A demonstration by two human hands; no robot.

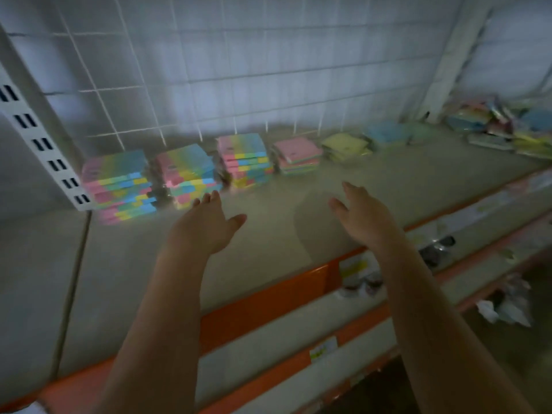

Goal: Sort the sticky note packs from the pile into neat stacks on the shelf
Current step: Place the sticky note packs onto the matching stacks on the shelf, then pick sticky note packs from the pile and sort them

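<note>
Sticky note packs stand in stacks along the back of the shelf (268, 234): three rainbow stacks (185, 174) at about ten to eleven o'clock, a pink stack (297, 155) and a yellow stack (346, 147) toward twelve, and the loose pile (501, 127) at two o'clock. Left hand (209, 225) and right hand (364, 216) hover over the shelf, fingers spread, holding nothing. Labels (354, 268) on the orange shelf edge are too blurred to read.

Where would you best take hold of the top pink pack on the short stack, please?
Probably pinch the top pink pack by its left and right edges, reaching from the front: it lies flat, the wire grid blocks the back, and neighbouring stacks stand apart.
</note>
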